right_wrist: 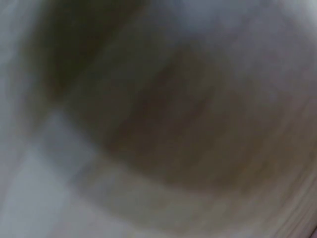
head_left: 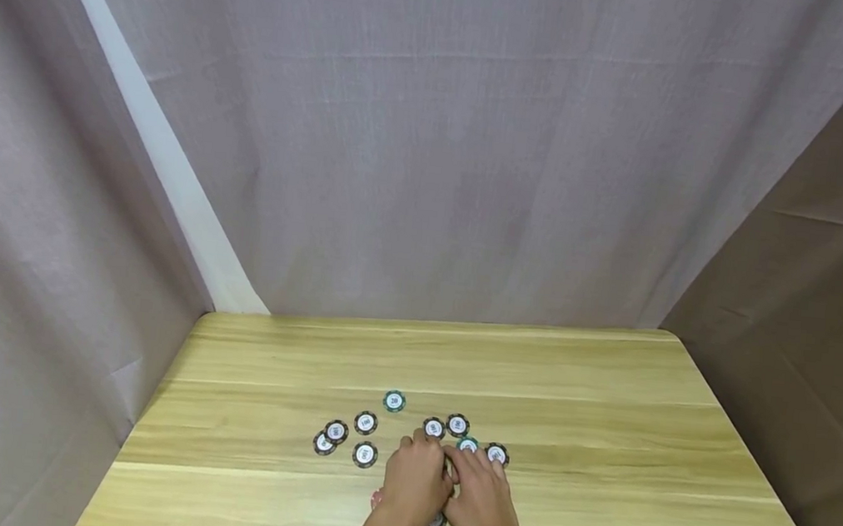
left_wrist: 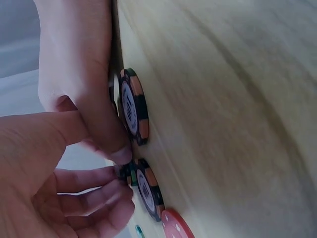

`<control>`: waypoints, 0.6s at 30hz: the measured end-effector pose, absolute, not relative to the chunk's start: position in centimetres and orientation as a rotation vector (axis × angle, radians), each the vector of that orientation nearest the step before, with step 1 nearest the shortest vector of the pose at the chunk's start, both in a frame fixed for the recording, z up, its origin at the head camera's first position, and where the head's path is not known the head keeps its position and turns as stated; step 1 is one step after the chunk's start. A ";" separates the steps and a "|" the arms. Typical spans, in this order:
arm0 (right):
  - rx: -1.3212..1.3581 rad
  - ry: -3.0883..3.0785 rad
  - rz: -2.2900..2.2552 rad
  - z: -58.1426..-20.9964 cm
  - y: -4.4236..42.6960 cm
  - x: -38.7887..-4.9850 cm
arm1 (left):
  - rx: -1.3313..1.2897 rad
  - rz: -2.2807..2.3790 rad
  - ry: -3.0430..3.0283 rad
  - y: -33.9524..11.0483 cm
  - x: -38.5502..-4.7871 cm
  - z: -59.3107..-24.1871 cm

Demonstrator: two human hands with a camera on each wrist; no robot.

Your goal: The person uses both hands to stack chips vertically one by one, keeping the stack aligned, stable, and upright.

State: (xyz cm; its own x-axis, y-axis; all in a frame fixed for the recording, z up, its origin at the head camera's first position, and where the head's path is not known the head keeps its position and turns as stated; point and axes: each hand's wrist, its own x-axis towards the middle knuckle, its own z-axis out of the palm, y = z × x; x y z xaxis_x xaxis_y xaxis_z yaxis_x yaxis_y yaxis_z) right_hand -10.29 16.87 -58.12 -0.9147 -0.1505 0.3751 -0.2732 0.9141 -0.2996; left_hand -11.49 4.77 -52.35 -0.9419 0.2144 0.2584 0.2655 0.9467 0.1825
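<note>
In the head view my left hand (head_left: 413,486) and right hand (head_left: 482,502) lie close together over several poker chips near the table's front. The left wrist view has my left hand (left_wrist: 39,173) with bent fingers at the edge of a dark chip, beside the right hand's thumb (left_wrist: 94,99). Two black-and-orange chips, one (left_wrist: 131,106) by that thumb and one (left_wrist: 147,191) by the left fingertips, lie flat; a red chip (left_wrist: 176,225) is below. What either hand grips is hidden. The right wrist view is blurred.
A green-edged 20 chip (head_left: 394,401) lies farther back on the wooden table (head_left: 605,396). Several black chips, such as one (head_left: 364,454), lie to the left; another (head_left: 497,454) is at the right. Grey curtains (head_left: 417,146) stand behind and at the sides.
</note>
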 end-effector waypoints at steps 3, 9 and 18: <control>0.321 -2.726 0.498 -58.0 16.9 -10.2 | -0.337 -0.312 -2.883 4.9 -11.3 -52.2; 0.335 -2.720 0.496 -57.7 17.2 -10.5 | -0.304 -0.353 -2.893 5.2 -11.5 -51.8; 0.304 -2.766 0.514 -57.3 17.5 -10.3 | -0.335 -0.580 -2.923 4.5 -11.6 -51.8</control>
